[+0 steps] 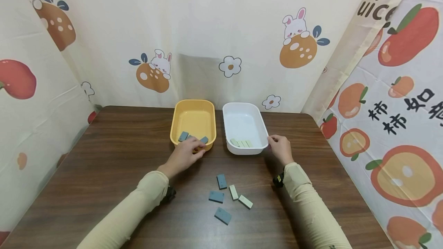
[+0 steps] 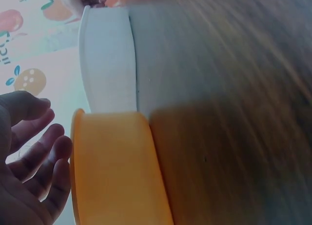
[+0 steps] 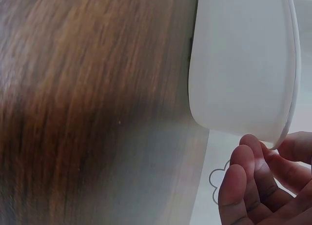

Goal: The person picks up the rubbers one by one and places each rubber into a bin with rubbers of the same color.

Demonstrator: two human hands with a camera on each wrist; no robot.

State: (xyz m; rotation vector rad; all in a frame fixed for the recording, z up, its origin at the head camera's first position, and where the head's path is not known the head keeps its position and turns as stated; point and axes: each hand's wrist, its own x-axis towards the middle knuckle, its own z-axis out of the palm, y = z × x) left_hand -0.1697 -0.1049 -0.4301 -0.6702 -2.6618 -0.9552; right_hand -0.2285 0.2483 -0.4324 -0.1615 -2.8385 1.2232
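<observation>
My left hand [image 1: 183, 156] hovers at the front rim of a yellow tray [image 1: 194, 105], fingers loosely bent and no object visible between them. Inside that tray, near the front, lie several grey-blue rectangular blocks [image 1: 183, 136], partly covered by the hand. In the left wrist view the fingers [image 2: 46, 161] are beside the yellow wall. My right hand [image 1: 281, 149] pinches the rim of a white tray [image 1: 243, 110] at its right front corner; the thumb and fingers meet the edge in the right wrist view. Several pale green blocks [image 1: 242, 143] rest along the white tray's front.
Loose on the brown wooden table [image 1: 138, 133] before the trays are grey-blue blocks [image 1: 216, 196] and two pale green blocks [image 1: 245, 201]. The trays stand side by side at the back edge, close to a printed curtain [image 1: 204, 41]. More curtain hangs at both sides.
</observation>
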